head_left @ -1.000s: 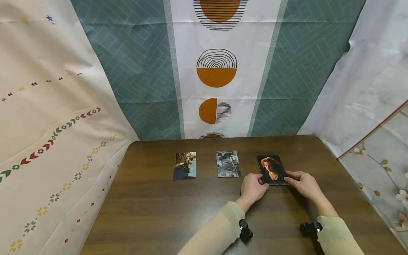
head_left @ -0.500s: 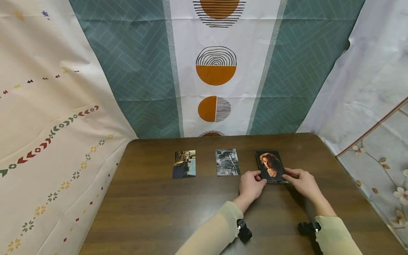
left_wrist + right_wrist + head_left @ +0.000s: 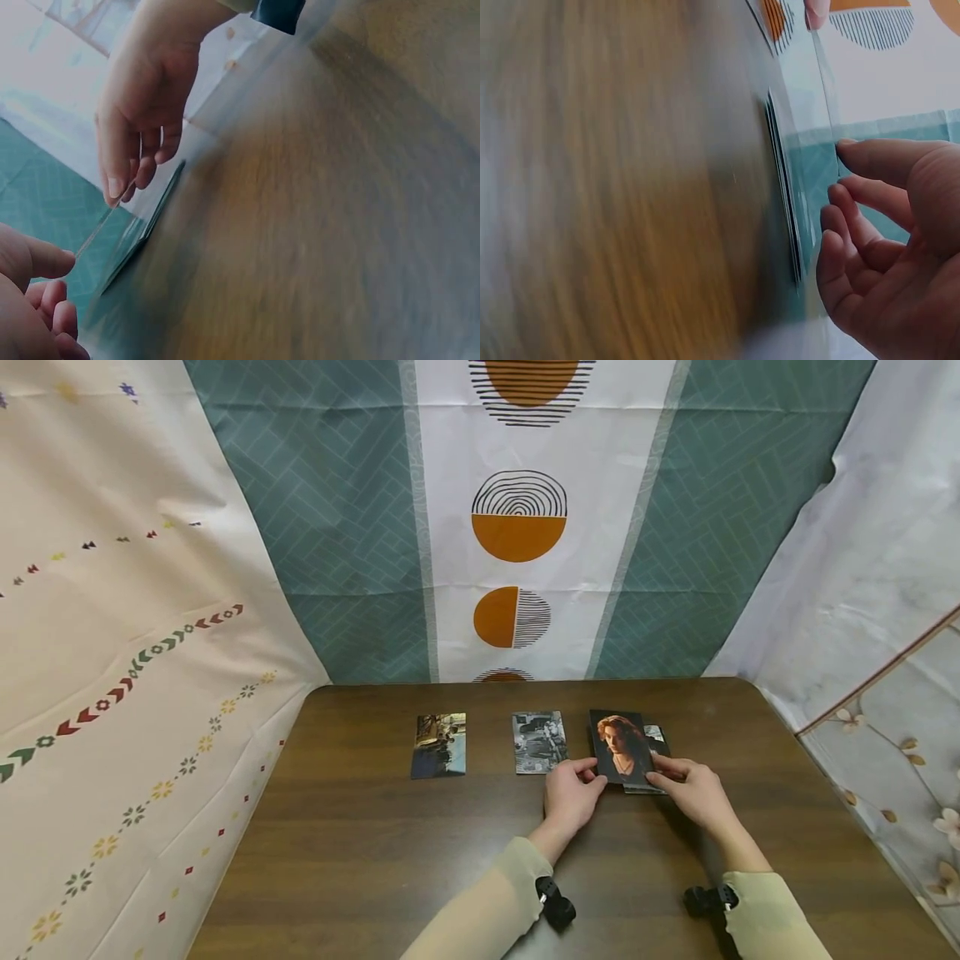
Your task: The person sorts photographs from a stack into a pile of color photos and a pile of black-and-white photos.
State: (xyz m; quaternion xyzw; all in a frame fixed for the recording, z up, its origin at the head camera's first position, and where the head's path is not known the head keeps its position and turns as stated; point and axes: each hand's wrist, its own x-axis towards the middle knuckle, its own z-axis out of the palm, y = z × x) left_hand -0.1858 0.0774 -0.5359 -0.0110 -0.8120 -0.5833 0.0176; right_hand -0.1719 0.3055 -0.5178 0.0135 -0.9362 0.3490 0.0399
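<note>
A dark photo card with a long-haired portrait (image 3: 621, 747) is raised off the table, its lower corners pinched by both hands. My left hand (image 3: 568, 795) has the left corner, my right hand (image 3: 693, 789) the right one. Beneath it, partly covered, lies a small stack of photo cards (image 3: 657, 740), a black-and-white picture showing on top. Seen edge-on in the left wrist view, the portrait card (image 3: 94, 234) stands apart from the stack (image 3: 154, 216). The right wrist view also shows a gap between the stack (image 3: 783, 187) and the thumb and forefinger of the right hand (image 3: 922, 210).
Left of the hands, a black-and-white photo card (image 3: 539, 743) lies flat on the brown wooden table (image 3: 360, 843). Farther left is a colour photo card (image 3: 439, 746). Patterned cloth (image 3: 352, 527) hangs behind the table's far edge, with more cloth along both sides.
The portrait card, on top of the stack earlier, has come up and shifted left in both hands, baring the card below. The two cards at left stay put.
</note>
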